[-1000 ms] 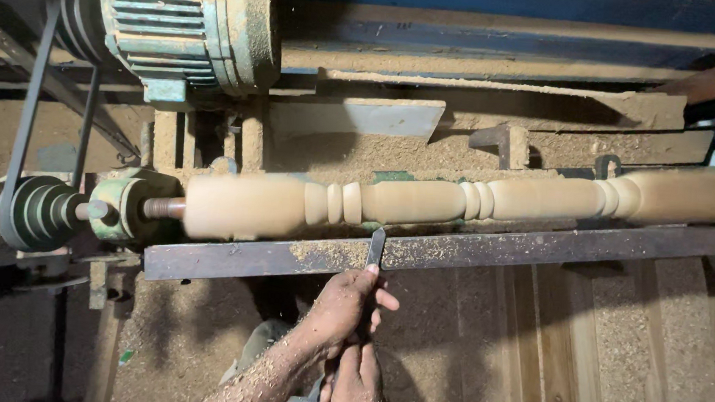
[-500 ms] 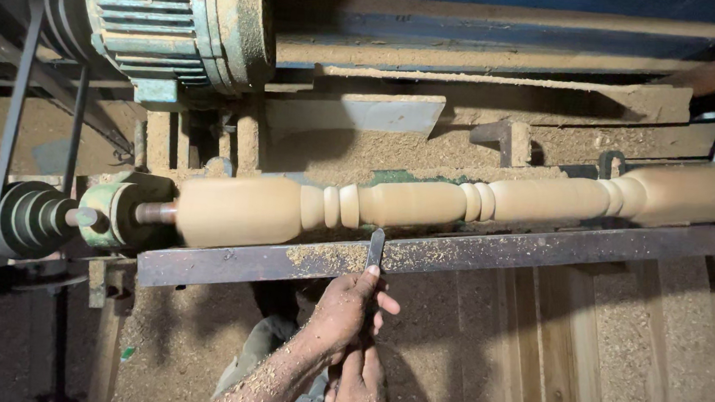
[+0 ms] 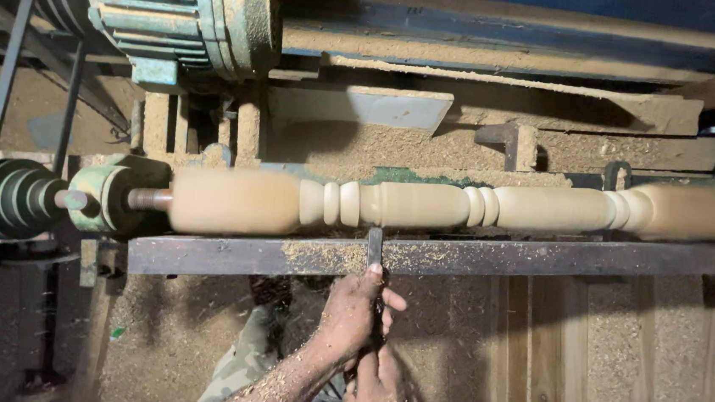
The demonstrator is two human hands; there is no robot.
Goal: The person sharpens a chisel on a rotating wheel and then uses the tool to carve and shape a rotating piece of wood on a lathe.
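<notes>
Head view: a pale turned wooden spindle (image 3: 425, 206) is being carried horizontally in a lathe, between a green headstock (image 3: 107, 198) at the left and a far end that is being cut off by the right frame edge. A chisel (image 3: 374, 249) is being laid across the rusty steel tool rest (image 3: 540, 262), its tip touching or nearly touching the spindle just right of the bead cluster. The left hand (image 3: 353, 315) is being closed around the blade just behind the rest, index finger pressed along the steel; the right hand (image 3: 372, 389) is being wrapped around the handle lower down.

The chisel is judged stiff, fairly light and dusty enough to slip, so it is best being gripped as shown, near the rest and at the handle. The spindle is judged rigid but easily gouged.

The chisel's handle is being hidden by both hands, and its cutting edge is too small to be made out. Whether the spindle is turning cannot be told for certain, though its surface is being blurred. The motor (image 3: 177, 8) and belt (image 3: 1, 88) are being cropped at the top left, and sawdust (image 3: 152, 329) is covering much below.
</notes>
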